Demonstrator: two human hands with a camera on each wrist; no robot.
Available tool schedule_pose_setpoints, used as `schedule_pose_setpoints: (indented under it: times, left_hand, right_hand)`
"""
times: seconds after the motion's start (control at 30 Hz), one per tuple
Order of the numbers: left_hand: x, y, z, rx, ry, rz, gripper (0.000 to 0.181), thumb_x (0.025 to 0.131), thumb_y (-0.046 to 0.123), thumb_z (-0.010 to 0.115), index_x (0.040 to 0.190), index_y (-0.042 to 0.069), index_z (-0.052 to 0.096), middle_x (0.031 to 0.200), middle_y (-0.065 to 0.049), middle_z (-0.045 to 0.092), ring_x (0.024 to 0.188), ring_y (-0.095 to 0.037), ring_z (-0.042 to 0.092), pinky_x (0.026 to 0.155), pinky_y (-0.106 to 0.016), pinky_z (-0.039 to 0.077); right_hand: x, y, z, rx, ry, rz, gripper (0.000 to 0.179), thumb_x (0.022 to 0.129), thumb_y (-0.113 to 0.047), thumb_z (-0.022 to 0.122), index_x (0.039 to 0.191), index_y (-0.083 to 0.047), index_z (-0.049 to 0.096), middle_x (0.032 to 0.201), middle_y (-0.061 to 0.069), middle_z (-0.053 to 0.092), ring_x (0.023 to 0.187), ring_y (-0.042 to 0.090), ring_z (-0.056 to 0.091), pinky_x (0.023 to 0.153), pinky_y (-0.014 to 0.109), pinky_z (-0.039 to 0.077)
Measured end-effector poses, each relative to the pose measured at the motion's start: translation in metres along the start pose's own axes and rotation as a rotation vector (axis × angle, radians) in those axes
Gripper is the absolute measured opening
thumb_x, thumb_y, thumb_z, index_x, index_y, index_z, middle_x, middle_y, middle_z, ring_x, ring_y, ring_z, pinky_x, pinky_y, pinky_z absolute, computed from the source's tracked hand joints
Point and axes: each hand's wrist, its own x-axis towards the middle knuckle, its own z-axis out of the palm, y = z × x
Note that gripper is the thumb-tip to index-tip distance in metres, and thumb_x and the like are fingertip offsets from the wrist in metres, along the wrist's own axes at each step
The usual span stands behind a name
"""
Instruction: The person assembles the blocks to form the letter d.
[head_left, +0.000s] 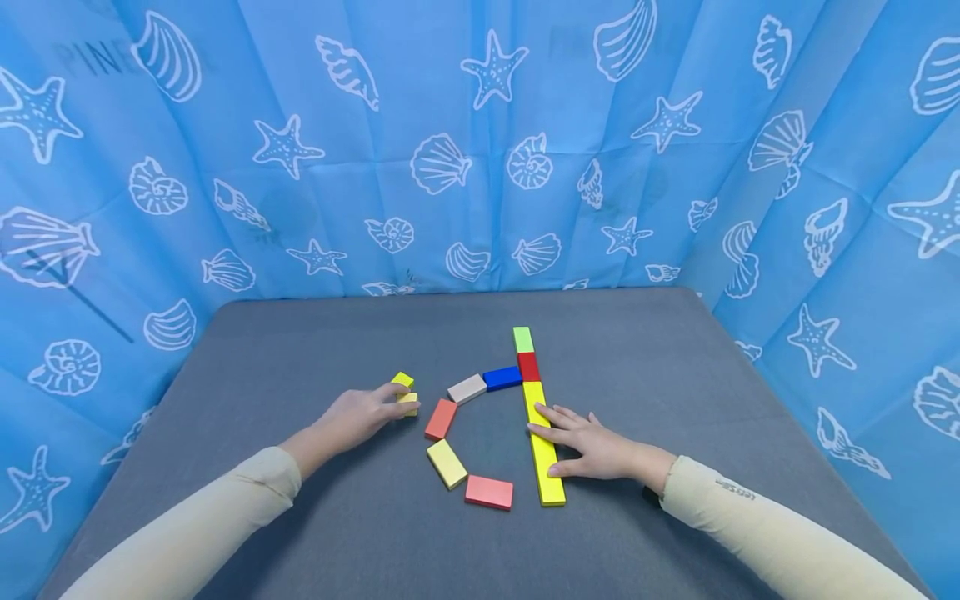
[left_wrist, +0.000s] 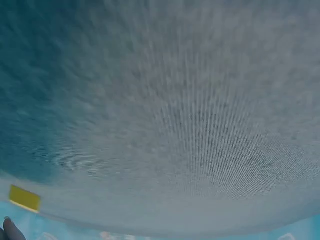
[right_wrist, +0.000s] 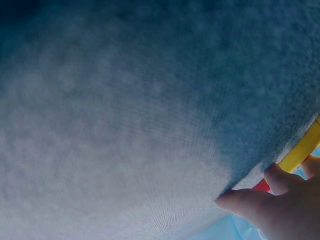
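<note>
My left hand (head_left: 358, 417) is at the left of the block layout and pinches a pale yellow block (head_left: 408, 400) between finger and thumb. Right behind it is a bright yellow block (head_left: 402, 379), partly covered by a finger. In the left wrist view, only a fingertip (left_wrist: 13, 231) and a yellow block (left_wrist: 25, 198) show at the lower left corner. My right hand (head_left: 596, 446) rests with spread fingers on a long yellow strip (head_left: 553, 492). That strip lines up with a red block (head_left: 528, 367) and a light green block (head_left: 522, 338) beyond it.
Left of the strip, a curve of blocks runs from blue (head_left: 502, 379) through beige (head_left: 467, 388), coral (head_left: 441, 418) and cream-yellow (head_left: 447, 463) to another coral block (head_left: 489, 492). Grey cloth (head_left: 300, 350) covers the table. A blue shell-print curtain (head_left: 480, 225) surrounds its back and sides.
</note>
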Motion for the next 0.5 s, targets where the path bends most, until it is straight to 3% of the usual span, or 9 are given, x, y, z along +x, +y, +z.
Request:
schedule_pose_setpoints:
  times: [0.2, 0.5]
  left_hand:
    - [0.0, 0.018, -0.006, 0.006, 0.072, 0.105, 0.054, 0.074, 0.006, 0.084, 0.122, 0.025, 0.067, 0.115, -0.005, 0.063, 0.048, -0.005, 0.04, 0.048, -0.013, 0.034]
    - [0.014, 0.059, -0.013, -0.011, 0.099, 0.198, 0.049, 0.075, 0.011, 0.084, 0.119, 0.028, 0.068, 0.112, -0.003, 0.064, 0.055, -0.007, 0.055, 0.052, -0.011, 0.04]
  right_hand:
    - [0.0, 0.0, 0.0, -0.004, -0.001, 0.009, 0.071, 0.091, -0.045, 0.064, 0.151, -0.017, 0.038, 0.161, 0.011, 0.017, 0.144, 0.041, 0.013, 0.1, 0.076, 0.008]
    - [0.001, 0.001, 0.001, -0.013, -0.01, 0.018, 0.072, 0.091, -0.047, 0.063, 0.151, -0.019, 0.037, 0.161, 0.009, 0.016, 0.144, 0.04, 0.012, 0.102, 0.075, 0.008]
